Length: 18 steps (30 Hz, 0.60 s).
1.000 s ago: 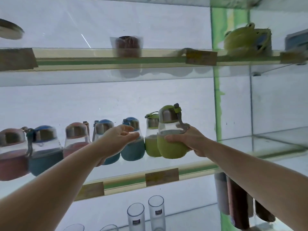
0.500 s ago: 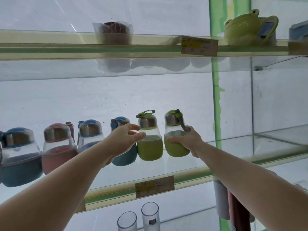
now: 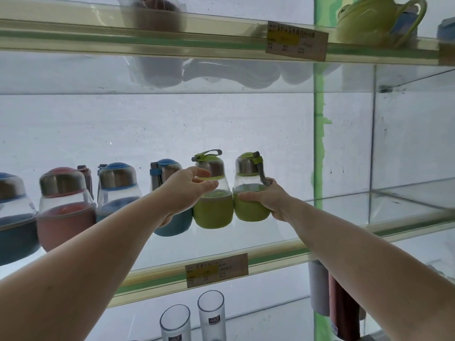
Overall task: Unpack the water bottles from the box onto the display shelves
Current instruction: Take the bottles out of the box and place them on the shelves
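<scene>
A row of small water bottles with steel caps and coloured sleeves stands on the glass middle shelf. My right hand grips the rightmost green bottle by its sleeve; it stands on the shelf, touching the second green bottle. My left hand reaches in with relaxed fingers in front of that second green bottle's neck and a blue bottle; whether it touches them is unclear. Further left stand another blue bottle, a pink bottle and a dark blue bottle. The box is out of view.
The upper shelf holds a wrapped dark cup and a green teapot. Below stand two clear glasses and tall flasks. A green upright divides off a glass compartment on the right. Price tags hang on the shelf edges.
My right hand has carried the green bottle deeper onto the shelf and set it against the other green one. My left hand has shifted right, in front of the second green bottle.
</scene>
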Motion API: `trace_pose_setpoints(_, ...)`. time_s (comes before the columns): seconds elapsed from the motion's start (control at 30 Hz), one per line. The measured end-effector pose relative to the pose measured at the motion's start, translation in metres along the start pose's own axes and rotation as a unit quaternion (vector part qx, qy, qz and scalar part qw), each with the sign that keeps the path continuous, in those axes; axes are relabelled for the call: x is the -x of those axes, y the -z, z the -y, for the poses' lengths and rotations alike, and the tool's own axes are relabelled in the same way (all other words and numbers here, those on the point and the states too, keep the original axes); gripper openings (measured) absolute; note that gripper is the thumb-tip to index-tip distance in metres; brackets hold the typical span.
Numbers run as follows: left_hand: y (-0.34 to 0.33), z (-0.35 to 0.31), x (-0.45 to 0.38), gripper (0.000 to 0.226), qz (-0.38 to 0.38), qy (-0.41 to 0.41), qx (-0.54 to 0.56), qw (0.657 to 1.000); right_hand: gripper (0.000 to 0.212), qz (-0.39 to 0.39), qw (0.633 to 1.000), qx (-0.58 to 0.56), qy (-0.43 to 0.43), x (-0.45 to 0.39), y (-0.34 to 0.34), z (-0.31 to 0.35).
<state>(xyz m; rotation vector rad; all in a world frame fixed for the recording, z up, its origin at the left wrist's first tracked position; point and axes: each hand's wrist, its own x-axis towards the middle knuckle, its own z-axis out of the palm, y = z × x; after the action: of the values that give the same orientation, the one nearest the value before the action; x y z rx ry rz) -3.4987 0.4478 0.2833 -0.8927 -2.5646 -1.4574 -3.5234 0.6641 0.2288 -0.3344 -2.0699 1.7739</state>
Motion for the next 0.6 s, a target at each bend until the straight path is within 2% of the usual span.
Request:
trace_pose_setpoints(0.2, -0.006, -0.006, -0.002, 0.04, 0.0, -0.013, -0.005, 1.0, 0.089, 0.001, 1.0, 0.01, -0.017, 0.003, 0.0, 0.004)
trace_pose_setpoints(0.3, -0.007, -0.01, 0.0, 0.039, -0.001, -0.023, 0.0, 1.0, 0.099, -0.025, 1.0, -0.013, -0.007, 0.008, 0.003, 0.005)
trace_pose_setpoints(0.4, -0.007, -0.01, 0.004, 0.039, 0.002, -0.029, -0.003, 1.0, 0.104, -0.076, 0.996, -0.006, 0.056, 0.019, 0.008, 0.011)
trace_pose_setpoints(0.47, -0.004, -0.008, 0.006, 0.039, -0.006, -0.028, -0.005, 1.0, 0.099, -0.116, 0.984, 0.055, 0.122, 0.029, 0.009, 0.018)
trace_pose_setpoints(0.6, 0.004, -0.004, 0.014, 0.036, -0.027, -0.021, 0.003, 0.999, 0.082, -0.205, 0.93, 0.174, 0.252, 0.051, 0.0, 0.038)
